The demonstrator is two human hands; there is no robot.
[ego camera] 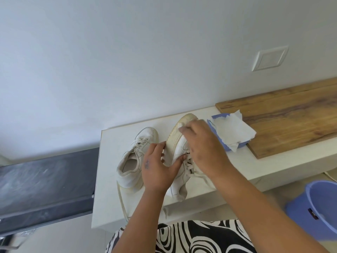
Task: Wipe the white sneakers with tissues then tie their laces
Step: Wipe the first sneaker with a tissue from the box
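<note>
On the smooth white counter (pixel 109 179), near its back edge, one white sneaker (pixel 177 143) is tipped on its side, yellowed rubber sole showing. The left hand (pixel 156 168) grips its middle, fingers and thumb curled round it; the right hand (pixel 202 147) presses a crumpled tissue (pixel 180 126) at the toe, fingers bent over the wad. The other sneaker (pixel 135 159) stands upright toward the left edge — laces loose. A blue tissue pack (pixel 221 141) with a soft sheet (pixel 233 131) pulled out lies just right, overlapping a grained wooden board (pixel 291 115).

Black-and-white swirl-patterned garment (pixel 191 238), bare forearms
</note>
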